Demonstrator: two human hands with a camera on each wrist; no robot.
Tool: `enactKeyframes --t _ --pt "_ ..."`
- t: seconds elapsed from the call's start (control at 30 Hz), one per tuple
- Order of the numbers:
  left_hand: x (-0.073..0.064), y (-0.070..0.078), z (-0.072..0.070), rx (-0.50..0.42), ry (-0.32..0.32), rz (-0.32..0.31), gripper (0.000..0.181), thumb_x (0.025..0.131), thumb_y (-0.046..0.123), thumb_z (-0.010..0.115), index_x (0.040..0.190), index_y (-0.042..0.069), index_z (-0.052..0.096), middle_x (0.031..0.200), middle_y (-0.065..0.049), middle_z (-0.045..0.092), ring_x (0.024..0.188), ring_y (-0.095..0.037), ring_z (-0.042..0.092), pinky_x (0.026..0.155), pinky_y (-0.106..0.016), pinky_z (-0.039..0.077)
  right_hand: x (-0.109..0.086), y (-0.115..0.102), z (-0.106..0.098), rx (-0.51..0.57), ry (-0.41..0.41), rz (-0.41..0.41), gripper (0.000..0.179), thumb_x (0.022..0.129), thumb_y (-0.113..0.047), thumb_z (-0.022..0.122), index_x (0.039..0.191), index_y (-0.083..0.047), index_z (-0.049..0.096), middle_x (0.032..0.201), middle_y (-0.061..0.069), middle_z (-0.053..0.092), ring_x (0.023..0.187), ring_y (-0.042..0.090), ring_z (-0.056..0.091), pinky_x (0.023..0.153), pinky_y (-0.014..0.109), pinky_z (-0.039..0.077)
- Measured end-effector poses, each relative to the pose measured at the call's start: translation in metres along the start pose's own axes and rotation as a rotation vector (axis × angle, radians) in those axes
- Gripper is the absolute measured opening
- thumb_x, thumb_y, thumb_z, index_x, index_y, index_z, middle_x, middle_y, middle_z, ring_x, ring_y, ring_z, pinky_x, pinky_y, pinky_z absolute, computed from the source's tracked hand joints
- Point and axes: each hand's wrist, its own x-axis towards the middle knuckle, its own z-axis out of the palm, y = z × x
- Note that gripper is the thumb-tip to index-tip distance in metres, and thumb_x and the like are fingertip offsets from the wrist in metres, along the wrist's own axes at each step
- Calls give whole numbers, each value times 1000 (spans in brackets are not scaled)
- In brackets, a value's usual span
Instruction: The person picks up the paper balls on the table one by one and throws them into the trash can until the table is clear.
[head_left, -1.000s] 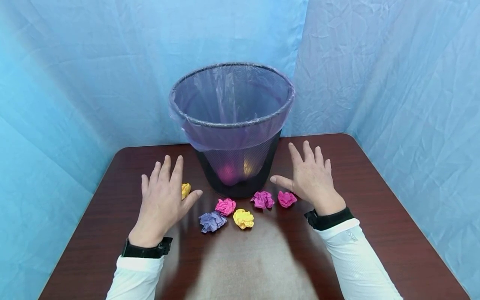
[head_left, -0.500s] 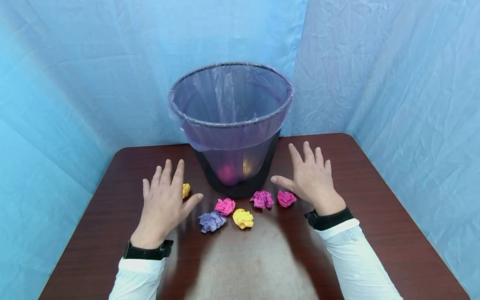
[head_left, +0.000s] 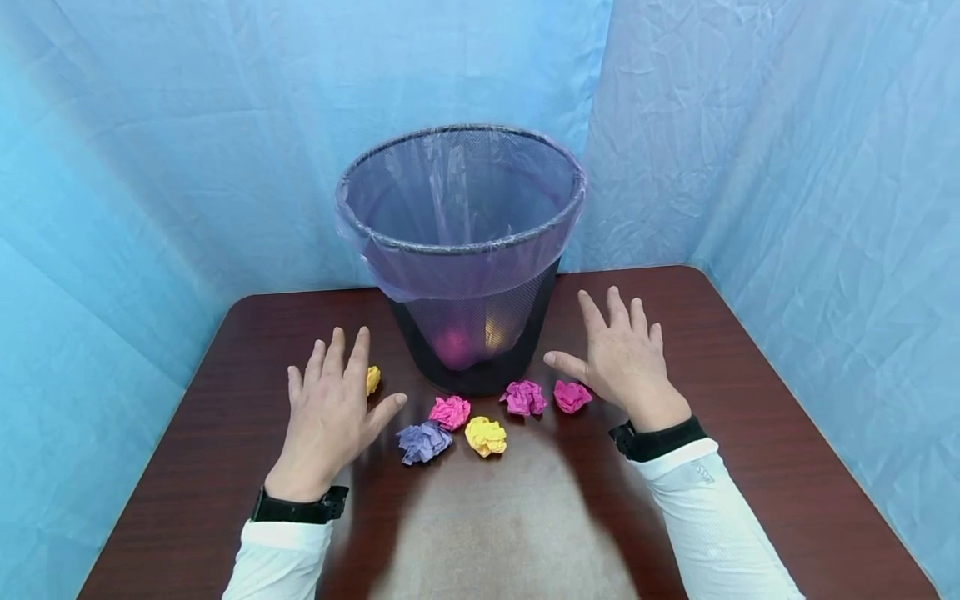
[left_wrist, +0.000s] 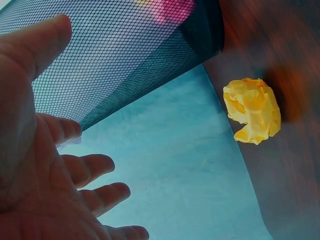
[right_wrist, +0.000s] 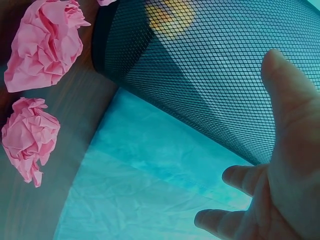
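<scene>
My left hand hovers left of the bin with fingers spread and nothing in it. Just past its index finger lies a yellow crumpled paper ball, partly hidden by the hand in the head view. On the other side my right hand is likewise spread and holds nothing. A magenta paper ball lies near its thumb, with a purple-pink ball to the left. Between the hands sit a pink ball, a blue-violet ball and another yellow ball.
A black mesh wastebasket with a translucent purple liner stands upright at the table's back. Pink and yellow shapes show through its mesh near the bottom. Blue cloth surrounds the dark wooden table at the back and sides.
My left hand has drawn back slightly toward me, showing its fingertips lower in the head view. The right hand has barely moved, and the paper balls and wastebasket stay in place.
</scene>
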Motion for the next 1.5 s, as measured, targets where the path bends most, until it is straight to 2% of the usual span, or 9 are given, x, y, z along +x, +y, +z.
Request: enactKeyframes --t 1.07,1.5 --pt "-9 -1 17 35 -56 -30 106 86 62 76 165 10 28 166 -31 29 151 -57 26 113 -84 17 -5 5 15 -9 -43 23 109 87 -79 61 168 -18 21 169 31 16 152 60 15 114 81 19" --pt "-12 -4 24 37 -71 -17 105 87 68 71 165 11 30 165 -31 30 152 -57 24 111 -85 15 -6 8 24 -10 -56 23 108 88 -76 63 168 -17 21 169 31 16 152 61 15 113 81 20"
